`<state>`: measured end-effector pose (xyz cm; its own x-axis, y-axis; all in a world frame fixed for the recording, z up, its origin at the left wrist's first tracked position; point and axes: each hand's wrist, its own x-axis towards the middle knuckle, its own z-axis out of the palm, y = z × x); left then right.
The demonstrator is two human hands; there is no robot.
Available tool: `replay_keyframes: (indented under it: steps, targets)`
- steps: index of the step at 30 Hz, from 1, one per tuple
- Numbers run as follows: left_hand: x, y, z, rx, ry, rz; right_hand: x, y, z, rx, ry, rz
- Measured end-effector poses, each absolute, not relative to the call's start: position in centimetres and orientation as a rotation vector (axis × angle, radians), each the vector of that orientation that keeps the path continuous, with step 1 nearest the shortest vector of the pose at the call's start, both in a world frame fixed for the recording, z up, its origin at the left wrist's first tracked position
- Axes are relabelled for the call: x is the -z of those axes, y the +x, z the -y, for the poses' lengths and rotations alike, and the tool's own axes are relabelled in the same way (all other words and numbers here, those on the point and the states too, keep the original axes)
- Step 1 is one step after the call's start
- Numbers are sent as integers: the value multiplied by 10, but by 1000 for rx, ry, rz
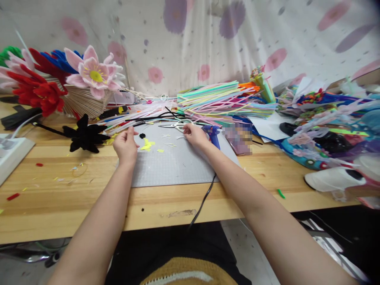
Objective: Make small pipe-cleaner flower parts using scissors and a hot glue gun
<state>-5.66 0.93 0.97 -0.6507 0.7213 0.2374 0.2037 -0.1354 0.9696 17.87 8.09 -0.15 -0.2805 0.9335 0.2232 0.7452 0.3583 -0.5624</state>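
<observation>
My left hand (126, 146) is over the left edge of the grey cutting mat (175, 170), its fingers closed; what they hold, if anything, is too small to tell. My right hand (194, 135) is at the handles of the scissors (170, 125), fingers curled, and whether it grips them is unclear. Between the hands lie yellow scraps (147, 145), a small black coil (142, 135) and thin pale pieces (169, 144). Right of my right hand is a blue glue gun (213, 135). A black flower (86, 134) lies left of my left hand.
Pipe cleaners (219, 101) are heaped behind the mat. Pink and red flowers (95, 75) stand at the back left. A white power strip (13, 154) sits at the left edge, a phone (239, 138) right of the glue gun, and a white spool (335, 179) at the right.
</observation>
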Motion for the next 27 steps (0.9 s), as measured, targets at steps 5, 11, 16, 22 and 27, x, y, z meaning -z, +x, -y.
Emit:
replay_keyframes:
  steps: [5, 11, 16, 22, 27]
  targets:
    - [-3, -53, -4, -1751, 1284, -1893, 6, 171, -82, -397, -1372, 2215]
    - [1, -41, -4, -1598, 1684, -1939, 6, 169, -81, -392, -1415, 2216]
    - [0, -25, -14, -1421, 1938, -1891, 7, 174, -78, -535, -1401, 2160]
    - [1, 10, -33, -969, 2121, -1778, 9, 174, -71, -591, -1346, 2109]
    - [9, 28, -49, -878, 2113, -1789, 13, 174, -67, -662, -1290, 1988]
